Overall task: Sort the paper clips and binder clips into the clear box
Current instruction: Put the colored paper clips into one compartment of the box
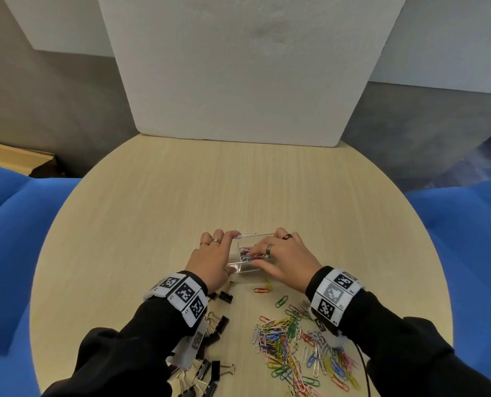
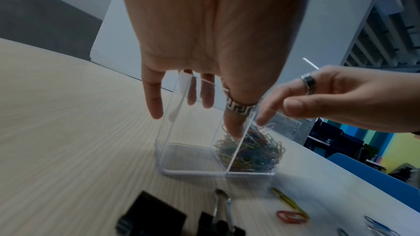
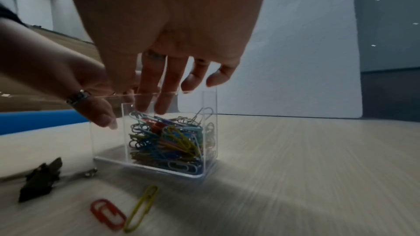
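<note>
The clear box [image 1: 255, 235] [image 2: 181, 161] [image 3: 109, 141] stands on the round table, split by a divider. Its right compartment holds mixed coloured paper clips [image 1: 248, 253] [image 2: 254, 152] [image 3: 168, 141]; the left compartment shows nothing inside. My left hand [image 1: 217, 255] [image 2: 204, 51] grips the box's left end, thumb at the near wall, fingers over the far rim. My right hand [image 1: 270, 255] [image 3: 159, 82] reaches straight fingers down into the right compartment onto the clips, holding nothing. A loose pile of paper clips [image 1: 290, 345] lies near right, black binder clips [image 1: 217, 325] near left.
A red paper clip [image 1: 261, 290] [image 3: 108, 213] and a yellow one [image 3: 141, 207] lie just in front of the box. A white foam board [image 1: 238, 67] stands at the table's far edge. Blue seats [image 1: 9, 239] flank the table [image 1: 238, 181].
</note>
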